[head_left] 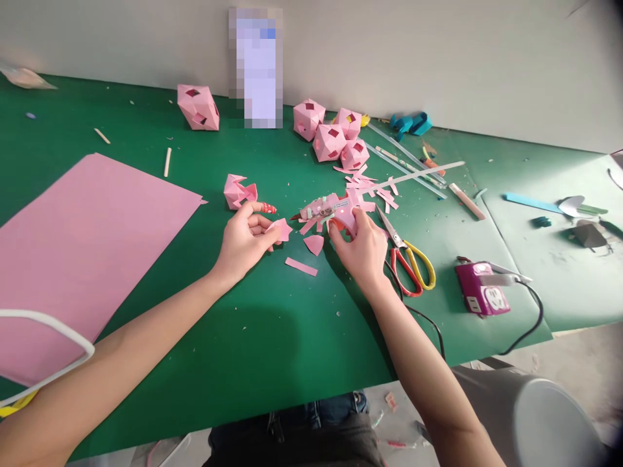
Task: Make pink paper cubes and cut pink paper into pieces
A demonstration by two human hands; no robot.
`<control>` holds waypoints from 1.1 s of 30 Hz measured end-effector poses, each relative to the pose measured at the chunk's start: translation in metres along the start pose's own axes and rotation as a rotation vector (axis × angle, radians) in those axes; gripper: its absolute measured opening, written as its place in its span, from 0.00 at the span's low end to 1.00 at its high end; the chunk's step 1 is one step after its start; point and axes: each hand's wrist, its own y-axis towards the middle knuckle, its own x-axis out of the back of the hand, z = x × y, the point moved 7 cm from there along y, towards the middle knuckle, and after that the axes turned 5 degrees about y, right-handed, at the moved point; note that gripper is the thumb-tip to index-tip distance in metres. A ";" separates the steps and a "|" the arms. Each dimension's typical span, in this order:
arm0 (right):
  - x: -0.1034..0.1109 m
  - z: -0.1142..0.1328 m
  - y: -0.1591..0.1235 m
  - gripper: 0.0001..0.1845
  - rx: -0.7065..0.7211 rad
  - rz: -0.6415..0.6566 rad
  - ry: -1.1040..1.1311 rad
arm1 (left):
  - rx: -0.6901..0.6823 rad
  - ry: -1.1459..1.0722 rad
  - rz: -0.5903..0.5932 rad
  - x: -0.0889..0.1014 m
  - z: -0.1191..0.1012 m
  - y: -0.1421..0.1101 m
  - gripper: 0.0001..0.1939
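Note:
My left hand (248, 237) pinches a small pink paper piece (281, 229) between thumb and fingers. A pink hot glue gun (335, 209) is gripped in my right hand (363, 243), its dark nozzle pointing left and close to that paper piece. A clear glue stick (418, 174) juts from the gun's back end. Just behind my left hand sits a partly formed pink paper shape (239, 191) with pointed flaps. On the table in front of the gun lie a rounded pink paper piece (314, 244) and a pink paper strip (301, 266).
Scissors (409, 259) with red and yellow handles lie right of my right hand. Folded pink paper balls (329, 142) stand at the back, near a pixelated upright panel (257, 71). Large pink sheets (97, 240) cover the left. A purple power adapter (481, 288) sits right.

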 end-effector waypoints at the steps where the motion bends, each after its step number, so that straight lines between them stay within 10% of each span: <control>1: -0.002 -0.002 0.002 0.19 -0.021 0.002 -0.005 | -0.001 0.003 0.005 -0.001 -0.001 0.000 0.21; 13: 0.007 -0.009 0.017 0.20 0.004 -0.142 0.132 | -0.188 -0.064 0.088 -0.012 -0.024 -0.018 0.19; 20: -0.030 0.031 -0.023 0.19 -0.330 0.566 1.158 | -0.204 -0.096 0.107 -0.016 -0.033 -0.024 0.24; 33: -0.035 0.031 -0.026 0.15 -0.378 0.574 1.205 | -0.188 -0.033 0.099 -0.016 -0.025 -0.023 0.24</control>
